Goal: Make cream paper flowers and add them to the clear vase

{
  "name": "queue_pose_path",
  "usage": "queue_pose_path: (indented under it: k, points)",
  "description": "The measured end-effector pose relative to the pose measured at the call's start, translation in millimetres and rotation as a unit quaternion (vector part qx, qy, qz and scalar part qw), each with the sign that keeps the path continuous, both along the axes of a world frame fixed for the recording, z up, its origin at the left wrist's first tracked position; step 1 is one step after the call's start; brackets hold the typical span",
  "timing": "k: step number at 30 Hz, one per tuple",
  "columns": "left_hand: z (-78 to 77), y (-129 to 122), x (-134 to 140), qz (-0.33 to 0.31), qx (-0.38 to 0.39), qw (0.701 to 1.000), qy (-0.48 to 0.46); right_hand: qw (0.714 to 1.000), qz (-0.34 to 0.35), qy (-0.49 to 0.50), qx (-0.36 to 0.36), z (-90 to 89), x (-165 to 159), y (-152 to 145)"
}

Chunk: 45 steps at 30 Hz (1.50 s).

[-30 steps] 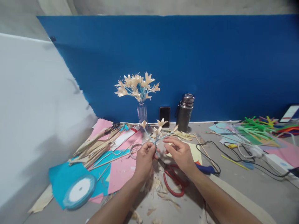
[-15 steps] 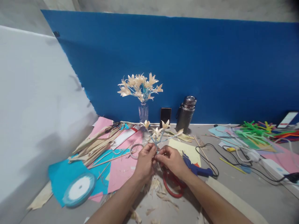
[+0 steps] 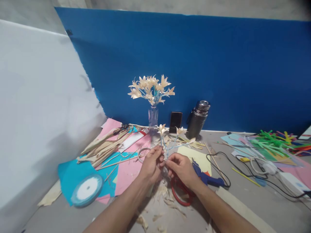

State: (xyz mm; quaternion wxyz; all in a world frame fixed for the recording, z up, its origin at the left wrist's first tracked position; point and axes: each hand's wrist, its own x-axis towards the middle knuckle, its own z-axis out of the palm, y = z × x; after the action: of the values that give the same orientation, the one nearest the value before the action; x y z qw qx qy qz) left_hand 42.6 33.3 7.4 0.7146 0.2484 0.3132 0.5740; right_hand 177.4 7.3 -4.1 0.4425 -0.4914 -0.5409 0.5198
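Note:
A craft flower sprig (image 3: 167,147) with cream petals and thin blue-wrapped stems stands upright between my hands. My left hand (image 3: 152,164) is closed, thumb and fingers pinching at the base of its stems. On the other side my right hand (image 3: 182,169) pinches the lower stem. The exact grip points are partly hidden by the fingers. Below my right hand lie red-handled scissors (image 3: 182,203), their blades mostly out of sight. Close to the right wrist rests a blue glue gun (image 3: 207,178). A roll of tape (image 3: 140,156) touches the area behind my left hand.
Behind stand a clear vase (image 3: 153,117) of similar flowers, a phone (image 3: 175,121) and a dark flask (image 3: 198,121). Dried husks (image 3: 103,147) and a blue ribbon spool (image 3: 87,190) lie left. Black cable (image 3: 228,168) and green pipe cleaners (image 3: 270,142) are right. Husk scraps litter the front.
The view has swung slightly left, so the scene sits further right. My fingertips have parted a little around the stems, and my left fingers have moved up slightly.

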Motion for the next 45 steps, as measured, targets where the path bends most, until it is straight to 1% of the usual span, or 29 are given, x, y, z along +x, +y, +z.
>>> queue_pose_path:
  k: [2,5,9,12,16,20,24,27,29,31,33,36,39,42,45]
  points:
    - [-0.7,-2,2,-0.005,-0.002,1.000,0.003,1.000,0.005,-0.012,0.009,0.1,-1,-1]
    - [-3.7,-4,4,-0.002,0.034,0.999,0.028,1.000,0.012,-0.019,0.018,-0.6,-3,-2]
    - [-5.8,-2,1,0.022,0.101,0.986,0.129,0.999,0.010,-0.033,0.035,1.2,-3,-4]
    - [-2.0,1,-7,0.027,0.122,0.975,0.185,0.997,-0.002,-0.058,0.045,4.5,-1,-4]
    - [4.4,5,-14,0.034,0.121,0.966,0.226,0.993,-0.017,-0.094,0.070,5.7,1,-4]
    - [1.9,6,-14,0.010,0.105,0.972,0.210,0.979,-0.037,-0.163,0.119,2.2,1,-4]
    - [-3.2,8,-14,-0.024,0.101,0.977,0.186,0.951,-0.056,-0.239,0.186,-0.9,1,-3]
    - [-4.0,11,-19,-0.048,0.109,0.973,0.197,0.939,-0.060,-0.264,0.212,-0.4,2,-3]
    - [-3.9,13,-24,-0.056,0.118,0.966,0.224,0.936,-0.057,-0.270,0.219,0.7,2,-3]
    - [-3.8,15,-27,-0.056,0.132,0.957,0.251,0.934,-0.055,-0.274,0.223,1.6,2,-4]
    - [-3.8,16,-27,-0.056,0.133,0.957,0.253,0.933,-0.051,-0.277,0.225,1.8,2,-4]
    - [-4.2,14,-23,-0.059,0.103,0.971,0.206,0.932,-0.049,-0.279,0.227,0.8,1,-4]
    - [-4.9,10,-15,-0.036,0.073,0.984,0.159,0.929,-0.051,-0.285,0.230,-1.0,1,-4]
    - [-5.5,7,-9,-0.007,0.050,0.992,0.116,0.924,-0.054,-0.294,0.239,-2.3,1,-3]
    - [-5.4,6,-10,-0.003,0.034,0.995,0.095,0.923,-0.051,-0.295,0.240,-2.4,1,-3]
